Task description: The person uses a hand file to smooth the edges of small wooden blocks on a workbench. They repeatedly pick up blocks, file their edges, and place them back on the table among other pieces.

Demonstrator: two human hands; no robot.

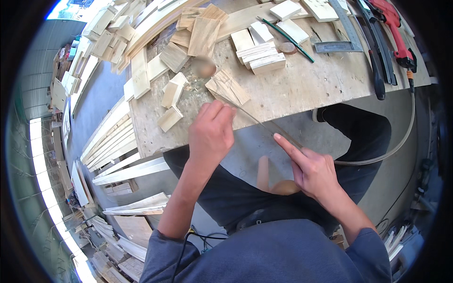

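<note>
A long, thin, dark rod-like tool slants between my two hands, over the near edge of the workbench; its exact kind is not clear. My left hand is closed, its fingertips pinched at the tool's upper-left part. My right hand wraps round the lower-right end, with the index finger stretched along the tool. Just beyond my left fingertips lies a small wood block with dark grain lines, on the bench. Whether the tool touches this block I cannot tell. My right palm hides the tool's end.
The wooden workbench carries several loose blocks, a stack of pale pieces, a green pencil, a metal square, a black-handled tool and a red air-powered gun with a hose. Boards lie left.
</note>
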